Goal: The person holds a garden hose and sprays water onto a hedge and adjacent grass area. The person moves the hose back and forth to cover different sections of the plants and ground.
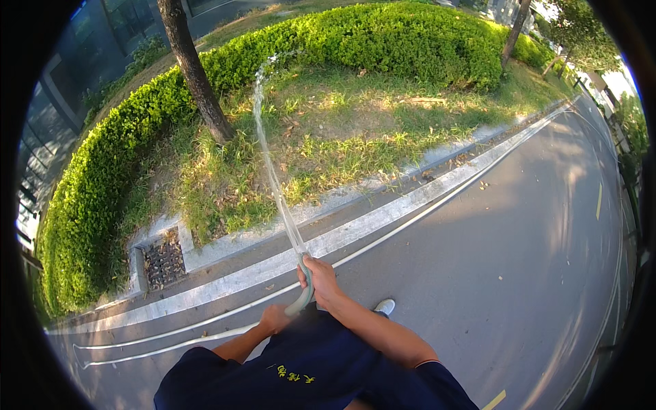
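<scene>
A pale green garden hose (306,292) runs up through both of my hands in front of my dark shirt. My right hand (319,278) grips it close to its open end, the thumb near the mouth. Lower and to the left, my left hand (275,319) is closed around the hose. A stream of water (269,164) leaves the mouth and arcs over the grass strip (328,133) towards the clipped green hedge (307,38), breaking into drops at its far end. Behind my left hand the hose lies along the road and loops back at the left.
A tree trunk (197,77) stands left of the water stream. A stone curb (328,207) edges the grass, with a leaf-strewn drain grate (164,260) at its left part. More hose (410,221) lies along the asphalt road (461,287). One white shoe (385,306) shows beside my right forearm.
</scene>
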{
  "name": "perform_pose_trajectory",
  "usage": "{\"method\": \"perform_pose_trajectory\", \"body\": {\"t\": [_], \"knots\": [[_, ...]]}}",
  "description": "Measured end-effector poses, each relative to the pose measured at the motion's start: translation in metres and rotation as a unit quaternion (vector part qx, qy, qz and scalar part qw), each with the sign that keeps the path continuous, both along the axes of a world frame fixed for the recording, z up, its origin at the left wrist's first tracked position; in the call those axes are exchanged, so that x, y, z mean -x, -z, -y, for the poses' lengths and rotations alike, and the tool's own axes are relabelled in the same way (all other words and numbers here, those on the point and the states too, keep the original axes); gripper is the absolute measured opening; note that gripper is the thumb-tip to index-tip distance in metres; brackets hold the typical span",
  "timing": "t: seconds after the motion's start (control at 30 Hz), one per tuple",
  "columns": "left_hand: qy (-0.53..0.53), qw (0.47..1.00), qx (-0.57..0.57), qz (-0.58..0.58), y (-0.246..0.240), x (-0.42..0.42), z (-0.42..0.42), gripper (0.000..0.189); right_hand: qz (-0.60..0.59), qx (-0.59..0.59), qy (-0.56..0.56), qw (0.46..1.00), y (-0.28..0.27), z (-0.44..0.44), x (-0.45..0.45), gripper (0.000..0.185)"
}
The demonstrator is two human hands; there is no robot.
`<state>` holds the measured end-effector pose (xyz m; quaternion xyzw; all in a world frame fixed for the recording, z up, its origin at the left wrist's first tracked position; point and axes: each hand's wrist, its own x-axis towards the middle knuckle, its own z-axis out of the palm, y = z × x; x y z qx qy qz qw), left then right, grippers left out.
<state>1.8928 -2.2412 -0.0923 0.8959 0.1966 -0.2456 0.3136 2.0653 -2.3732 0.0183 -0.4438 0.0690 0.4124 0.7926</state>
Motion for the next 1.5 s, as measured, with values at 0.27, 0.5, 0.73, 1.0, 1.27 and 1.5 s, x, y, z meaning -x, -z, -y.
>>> {"method": "perform_pose_trajectory", "body": {"t": [0.27, 0.5, 0.73, 1.0, 1.27, 1.5], "knots": [[-0.061, 0.997, -0.013, 0.054, -0.048, -0.094, 0.153, 0.037, 0.001, -0.035, -0.027, 0.999, -0.028, 0.145, -0.104, 0.032], [-0.032, 0.999, 0.007, 0.022, -0.061, -0.197, 0.235, 0.035, -0.026, -0.056, 0.026, 0.998, -0.022, 0.247, -0.197, 0.030], [0.050, 0.998, 0.040, 0.019, -0.024, -0.360, 0.312, 0.039, -0.036, -0.018, 0.137, 0.990, -0.003, 0.351, -0.336, 0.030], [0.179, 0.978, 0.093, 0.043, -0.025, -0.616, 0.406, 0.037, -0.055, 0.025, 0.282, 0.957, -0.014, 0.467, -0.543, 0.029], [0.284, 0.952, 0.092, 0.065, -0.052, -0.821, 0.509, 0.040, -0.054, 0.001, 0.406, 0.912, -0.049, 0.587, -0.706, 0.026], [0.183, 0.975, 0.101, 0.073, -0.053, -0.891, 0.573, 0.045, -0.047, -0.024, 0.326, 0.944, -0.028, 0.633, -0.818, 0.025]]}}
